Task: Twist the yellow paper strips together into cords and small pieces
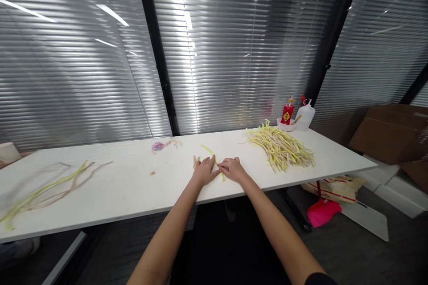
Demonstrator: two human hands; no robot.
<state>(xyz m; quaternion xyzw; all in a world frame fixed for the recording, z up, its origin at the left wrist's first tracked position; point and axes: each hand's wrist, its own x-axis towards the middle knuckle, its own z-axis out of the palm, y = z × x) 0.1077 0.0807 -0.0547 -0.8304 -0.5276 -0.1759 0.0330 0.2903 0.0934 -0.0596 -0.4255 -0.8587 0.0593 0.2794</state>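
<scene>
A narrow yellow strip (207,149), like twisted paper or cord, lies on the white table (133,187) and runs under my hands. My left hand (203,173) rests flat over it, thumb stretched toward the right and fingers reaching forward. On the strip's right side my right hand (233,169) is closed, its fingertips pinching the strip close to my left thumb. The strip's near end shows below the fingertips. Beside my left fingers lie a few short beige pieces (195,160), partly hidden by the hand.
A heap of yellow and beige strips (282,147) lies to the right. Behind it stand a red bottle (287,112) in a shallow bowl and a white jug (305,116). Colourful small bands (158,146) lie at the back. Long strips (50,191) lie at left, partly blurred.
</scene>
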